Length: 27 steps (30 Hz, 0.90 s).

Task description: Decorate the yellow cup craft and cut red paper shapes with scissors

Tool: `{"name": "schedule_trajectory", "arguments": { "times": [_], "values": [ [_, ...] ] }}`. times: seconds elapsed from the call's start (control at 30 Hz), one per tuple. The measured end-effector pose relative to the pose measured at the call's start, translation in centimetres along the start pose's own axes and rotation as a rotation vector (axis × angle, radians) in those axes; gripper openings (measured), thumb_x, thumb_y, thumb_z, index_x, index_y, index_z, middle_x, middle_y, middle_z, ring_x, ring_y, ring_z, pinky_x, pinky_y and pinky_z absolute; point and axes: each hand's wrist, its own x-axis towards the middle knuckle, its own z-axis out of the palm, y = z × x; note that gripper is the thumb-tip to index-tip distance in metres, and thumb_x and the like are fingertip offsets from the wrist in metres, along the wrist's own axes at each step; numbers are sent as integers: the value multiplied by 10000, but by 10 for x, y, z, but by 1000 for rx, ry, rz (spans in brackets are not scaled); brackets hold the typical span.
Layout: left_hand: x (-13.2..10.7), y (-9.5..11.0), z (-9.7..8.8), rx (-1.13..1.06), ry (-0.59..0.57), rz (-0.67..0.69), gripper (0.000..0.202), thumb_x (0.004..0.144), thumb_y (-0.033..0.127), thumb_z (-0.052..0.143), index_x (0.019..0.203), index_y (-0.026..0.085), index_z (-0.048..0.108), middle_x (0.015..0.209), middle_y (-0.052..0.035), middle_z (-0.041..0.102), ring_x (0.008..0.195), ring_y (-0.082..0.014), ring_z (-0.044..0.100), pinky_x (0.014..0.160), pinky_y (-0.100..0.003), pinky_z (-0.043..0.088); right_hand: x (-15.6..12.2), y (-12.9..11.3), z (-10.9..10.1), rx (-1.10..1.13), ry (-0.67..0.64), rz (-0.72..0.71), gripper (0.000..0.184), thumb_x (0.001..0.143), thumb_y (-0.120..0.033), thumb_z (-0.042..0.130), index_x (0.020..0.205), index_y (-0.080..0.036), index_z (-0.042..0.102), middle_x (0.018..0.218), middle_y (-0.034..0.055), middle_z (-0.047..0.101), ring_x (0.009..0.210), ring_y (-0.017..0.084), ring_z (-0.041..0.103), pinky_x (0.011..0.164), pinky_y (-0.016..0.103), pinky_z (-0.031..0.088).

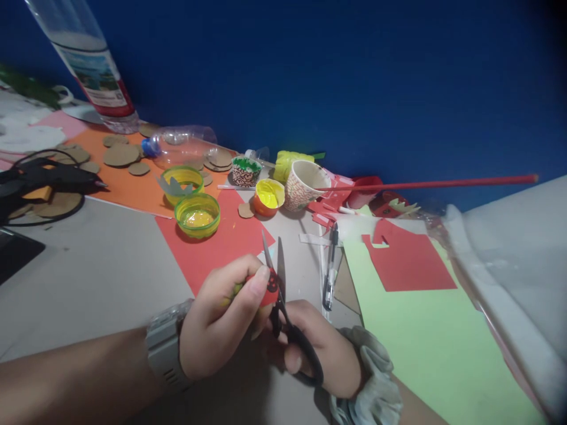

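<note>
here, a red piece point(270, 293) is clamped in the left hand point(217, 321), scissors point(282, 277) in the right hand point(334, 357); blades (slightly parted) are best closed slowly, thumb kept clear.

place: craft workspace, wider building unclear | setting: pale tabletop point(110, 265) against a plain blue wall or panel point(310, 77) | signs: scissors point(283, 313), apparent glue gun point(48, 177), red sheet point(411, 265), light-green sheet point(411, 330), cut cardboard discs point(121, 155), patterned cup point(297, 190), pen point(330, 271)
</note>
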Motion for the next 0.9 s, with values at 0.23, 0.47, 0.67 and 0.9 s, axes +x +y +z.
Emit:
{"name": "schedule_trajectory", "arguments": {
  "times": [0.23, 0.47, 0.67, 0.9],
  "values": [
    [2, 1, 1, -43, 13, -28, 377, 994, 377, 410, 664, 204, 467, 492, 42, 525, 427, -80, 461, 435, -183, 377, 1, 0, 0, -1, -14, 31, 619, 757, -769, 547, 696, -154, 508, 600, -47, 429, 540, 76, 363, 504, 201, 310],
    [2, 1, 2, -84, 71, -46, 365, 987, 373, 432, 664, 206, 467, 479, 51, 520, 406, -74, 465, 418, -170, 383, -1, 0, 2, -6, 20, 54, 624, 747, -778, 546, 690, -159, 500, 601, -48, 423, 547, 80, 355, 509, 204, 304],
    [1, 1, 1, -44, 79, -19, 373, 986, 379, 427, 659, 207, 474, 486, 42, 523, 412, -82, 454, 426, -191, 379, 0, -1, 0, -54, -12, 60, 637, 746, -795, 519, 697, -160, 499, 621, -45, 414, 572, 88, 351, 520, 208, 304],
    [1, 2, 2, -66, 80, -15, 370, 978, 415, 432, 667, 214, 450, 484, 47, 497, 419, -93, 450, 431, -211, 372, 0, 1, 0, -77, 7, 49, 639, 734, -805, 511, 718, -167, 507, 617, -45, 415, 568, 98, 353, 524, 218, 316]
  ]
}}
